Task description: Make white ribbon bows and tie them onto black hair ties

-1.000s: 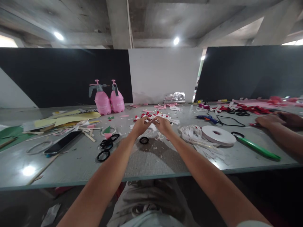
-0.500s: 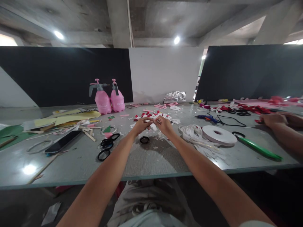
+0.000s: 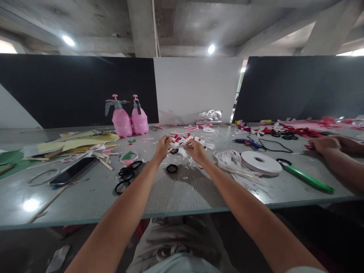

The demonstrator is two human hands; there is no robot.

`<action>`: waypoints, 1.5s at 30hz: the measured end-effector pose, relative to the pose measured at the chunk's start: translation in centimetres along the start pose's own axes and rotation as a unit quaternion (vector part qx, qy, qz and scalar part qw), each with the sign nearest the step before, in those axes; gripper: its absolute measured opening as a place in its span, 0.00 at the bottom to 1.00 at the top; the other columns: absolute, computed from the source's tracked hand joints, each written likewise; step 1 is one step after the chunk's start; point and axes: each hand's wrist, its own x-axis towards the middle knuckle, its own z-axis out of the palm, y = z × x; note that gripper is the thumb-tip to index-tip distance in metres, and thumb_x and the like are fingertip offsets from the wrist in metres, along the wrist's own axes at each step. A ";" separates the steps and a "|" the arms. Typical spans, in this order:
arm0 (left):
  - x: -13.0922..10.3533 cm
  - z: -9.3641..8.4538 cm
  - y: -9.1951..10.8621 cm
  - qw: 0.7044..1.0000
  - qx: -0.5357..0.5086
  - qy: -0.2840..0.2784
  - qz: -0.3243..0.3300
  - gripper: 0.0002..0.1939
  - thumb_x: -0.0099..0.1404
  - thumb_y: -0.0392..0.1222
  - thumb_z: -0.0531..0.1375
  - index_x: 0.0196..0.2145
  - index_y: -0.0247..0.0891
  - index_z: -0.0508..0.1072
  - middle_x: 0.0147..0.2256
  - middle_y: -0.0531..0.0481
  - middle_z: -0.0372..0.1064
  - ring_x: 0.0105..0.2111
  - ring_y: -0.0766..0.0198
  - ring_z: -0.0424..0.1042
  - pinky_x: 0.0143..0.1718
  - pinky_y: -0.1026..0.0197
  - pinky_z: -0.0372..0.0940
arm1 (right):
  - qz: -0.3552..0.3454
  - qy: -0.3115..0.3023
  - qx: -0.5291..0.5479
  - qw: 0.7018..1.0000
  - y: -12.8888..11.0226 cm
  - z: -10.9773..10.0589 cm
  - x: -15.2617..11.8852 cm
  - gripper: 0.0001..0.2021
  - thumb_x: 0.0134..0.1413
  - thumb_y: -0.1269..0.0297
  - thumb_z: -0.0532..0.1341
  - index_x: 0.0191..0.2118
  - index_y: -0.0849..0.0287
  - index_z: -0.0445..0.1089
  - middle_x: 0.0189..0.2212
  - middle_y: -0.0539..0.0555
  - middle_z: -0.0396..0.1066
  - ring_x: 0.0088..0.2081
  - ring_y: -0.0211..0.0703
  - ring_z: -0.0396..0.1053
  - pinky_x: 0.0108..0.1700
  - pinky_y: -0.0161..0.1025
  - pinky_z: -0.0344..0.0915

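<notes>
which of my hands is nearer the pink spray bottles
Left: your left hand is right of the pink spray bottles, nearer your body; your right hand is farther right.

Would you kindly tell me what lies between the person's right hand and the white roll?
In the head view, a loose heap of white ribbon lies between the right hand and the white roll.

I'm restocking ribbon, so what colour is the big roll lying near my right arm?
The big roll is white, best seen in the head view.
</notes>
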 end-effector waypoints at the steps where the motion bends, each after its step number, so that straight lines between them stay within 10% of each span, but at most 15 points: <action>1: 0.2 -0.2 -0.2 1.000 0.002 0.023 0.006 0.16 0.64 0.52 0.52 0.32 0.35 0.68 0.25 0.52 0.65 0.24 0.68 0.64 0.26 0.66 0.57 | 0.005 0.000 0.006 1.000 0.0 -0.1 0.0 0.11 0.53 0.55 0.59 0.33 0.58 0.67 0.20 0.48 0.65 0.21 0.37 0.59 0.28 0.33 0.52; 9: -0.3 -0.4 0.4 0.981 0.117 0.110 0.105 0.12 0.60 0.50 0.58 0.35 0.37 0.67 0.31 0.51 0.66 0.30 0.66 0.64 0.35 0.64 0.58 | -0.005 -0.031 0.008 0.999 0.0 -0.1 0.1 0.13 0.53 0.54 0.57 0.28 0.60 0.69 0.19 0.49 0.65 0.23 0.36 0.58 0.27 0.33 0.50; 17: -2.2 0.7 2.6 0.961 0.216 -0.091 0.147 0.13 0.61 0.52 0.58 0.33 0.39 0.73 0.29 0.51 0.70 0.26 0.66 0.64 0.30 0.64 0.56 | 0.050 -0.021 0.032 0.998 0.3 0.0 0.4 0.13 0.51 0.56 0.57 0.28 0.61 0.71 0.21 0.50 0.65 0.24 0.36 0.58 0.28 0.33 0.51; 45: -0.9 0.3 0.3 0.980 0.146 -0.100 0.088 0.26 0.63 0.60 0.53 0.39 0.33 0.76 0.35 0.46 0.74 0.35 0.61 0.70 0.36 0.63 0.61 | 0.023 -0.066 0.149 0.986 -0.3 0.3 0.2 0.19 0.50 0.49 0.58 0.32 0.63 0.74 0.22 0.49 0.64 0.24 0.34 0.55 0.27 0.32 0.52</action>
